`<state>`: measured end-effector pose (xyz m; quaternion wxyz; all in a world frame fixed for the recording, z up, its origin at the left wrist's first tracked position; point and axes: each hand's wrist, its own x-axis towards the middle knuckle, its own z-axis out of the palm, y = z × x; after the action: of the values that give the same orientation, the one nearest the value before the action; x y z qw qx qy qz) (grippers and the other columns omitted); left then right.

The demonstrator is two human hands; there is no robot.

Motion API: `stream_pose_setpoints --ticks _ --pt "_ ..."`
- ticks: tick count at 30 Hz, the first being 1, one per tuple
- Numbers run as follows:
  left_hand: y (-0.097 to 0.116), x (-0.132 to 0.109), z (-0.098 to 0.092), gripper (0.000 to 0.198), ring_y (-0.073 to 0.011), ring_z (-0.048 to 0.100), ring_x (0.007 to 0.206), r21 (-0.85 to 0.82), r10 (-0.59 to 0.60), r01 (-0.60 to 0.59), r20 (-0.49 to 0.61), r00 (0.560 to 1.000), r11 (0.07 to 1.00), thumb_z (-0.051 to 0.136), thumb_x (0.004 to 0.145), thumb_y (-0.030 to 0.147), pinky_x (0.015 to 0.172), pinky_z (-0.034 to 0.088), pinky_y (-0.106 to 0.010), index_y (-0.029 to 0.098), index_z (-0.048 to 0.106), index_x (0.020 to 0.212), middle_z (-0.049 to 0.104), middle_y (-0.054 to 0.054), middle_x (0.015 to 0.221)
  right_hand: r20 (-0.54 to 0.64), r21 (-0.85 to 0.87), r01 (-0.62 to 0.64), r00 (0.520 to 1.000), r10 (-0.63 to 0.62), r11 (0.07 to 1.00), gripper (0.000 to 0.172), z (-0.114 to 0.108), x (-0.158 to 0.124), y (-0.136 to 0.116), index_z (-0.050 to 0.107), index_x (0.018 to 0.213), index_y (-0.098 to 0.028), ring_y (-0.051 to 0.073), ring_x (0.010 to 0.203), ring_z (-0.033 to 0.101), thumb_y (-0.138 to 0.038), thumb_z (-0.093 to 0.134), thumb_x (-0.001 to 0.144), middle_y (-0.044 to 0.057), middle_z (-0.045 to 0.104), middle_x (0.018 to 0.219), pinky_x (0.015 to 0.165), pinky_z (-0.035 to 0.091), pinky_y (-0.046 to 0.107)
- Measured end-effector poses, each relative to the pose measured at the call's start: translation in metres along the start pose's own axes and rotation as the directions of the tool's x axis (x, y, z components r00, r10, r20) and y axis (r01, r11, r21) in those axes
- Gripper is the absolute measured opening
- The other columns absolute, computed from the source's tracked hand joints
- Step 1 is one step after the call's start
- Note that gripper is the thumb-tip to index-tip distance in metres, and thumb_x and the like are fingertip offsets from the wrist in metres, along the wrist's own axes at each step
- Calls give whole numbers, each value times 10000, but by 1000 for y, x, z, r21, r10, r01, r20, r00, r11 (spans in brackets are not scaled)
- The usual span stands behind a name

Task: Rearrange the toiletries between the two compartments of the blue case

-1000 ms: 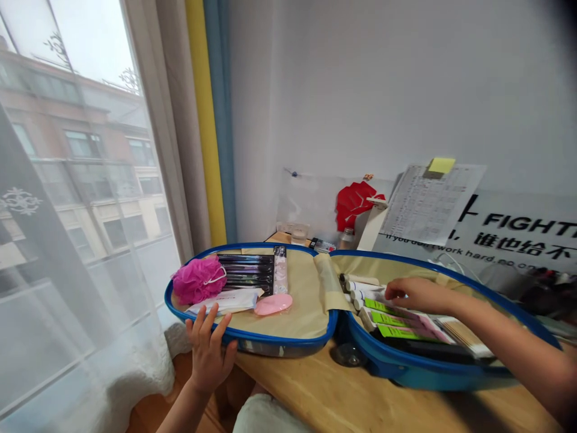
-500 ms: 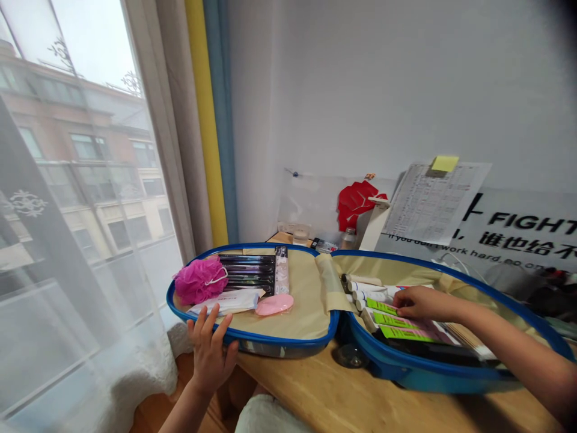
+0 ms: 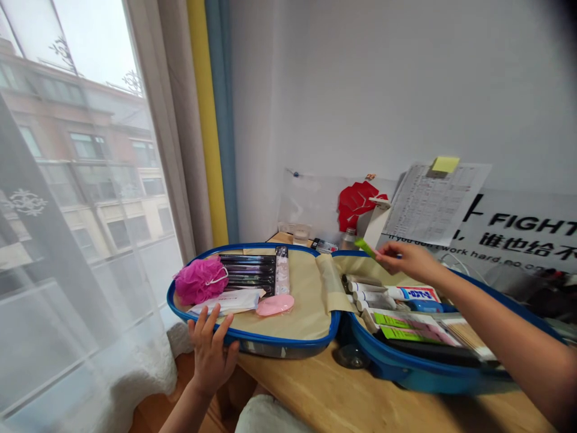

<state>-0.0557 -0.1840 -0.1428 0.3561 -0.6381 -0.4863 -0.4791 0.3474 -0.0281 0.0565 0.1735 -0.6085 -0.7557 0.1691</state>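
Lifted off the green-labelled packets (image 3: 401,334) since the earlier frame, the right hand (image 3: 406,261) now hangs above the far right rim of an open blue-rimmed case (image 3: 288,347). Thumb and fingers pinch the end of a small green stick (image 3: 365,247), which points left and up, clear of the case's contents. Just below the hand, white tubes (image 3: 369,294) lie side by side beside a labelled tube (image 3: 412,294), with the packets nearer. A pinch this close to the end leaves the stick free to swing, so a grip nearer its middle would likely steady it.

The left hand (image 3: 210,355) is spread, its fingers upright at the near rim of the case's left half, just short of a white packet (image 3: 225,302). Farther along that half sit a pink sponge (image 3: 201,281), a pink soap dish (image 3: 274,305) and black packets (image 3: 246,266). The case rests on a wooden desk (image 3: 315,385).
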Motion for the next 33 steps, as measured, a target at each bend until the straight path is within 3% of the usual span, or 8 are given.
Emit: stream_pose_setpoints --ticks 4,9,13,22,33 --pt "-1 -2 1 531 -301 197 1425 4 -8 8 7 1000 1000 425 911 271 1136 108 -551 227 327 1432 322 -135 1501 -57 228 37 998 -24 973 333 21 26 -54 548 1127 -156 104 778 596 -411 480 923 32 616 978 689 524 291" --pt "0 0 0 530 -294 184 1430 4 6 -6 9 1000 1000 416 916 263 1142 96 -540 222 320 1436 305 -135 1511 147 346 14 987 -69 938 296 81 51 -116 577 1086 -147 113 819 613 -374 536 900 37 628 998 707 540 297" --pt "0 0 -1 543 -286 183 1432 11 14 -14 5 1000 1000 426 910 247 1150 92 -522 215 315 1441 280 -132 1526 293 303 -41 955 -52 952 280 120 62 -144 587 1051 -141 103 787 609 -369 548 894 29 630 962 682 538 283" --pt "0 -2 0 536 -302 197 1427 11 -10 10 10 1000 1000 428 904 263 1142 102 -549 231 333 1431 319 -133 1507 427 96 -75 904 27 993 288 158 73 -165 583 1068 -142 105 792 609 -369 547 895 32 627 976 679 539 283" --pt "1 0 0 541 -297 178 1433 17 1 -2 10 1000 1000 412 909 247 1143 93 -550 220 309 1440 289 -138 1518 299 -178 101 953 -44 979 314 163 71 -170 581 1122 -180 159 983 592 -389 541 892 64 599 1148 846 516 375"
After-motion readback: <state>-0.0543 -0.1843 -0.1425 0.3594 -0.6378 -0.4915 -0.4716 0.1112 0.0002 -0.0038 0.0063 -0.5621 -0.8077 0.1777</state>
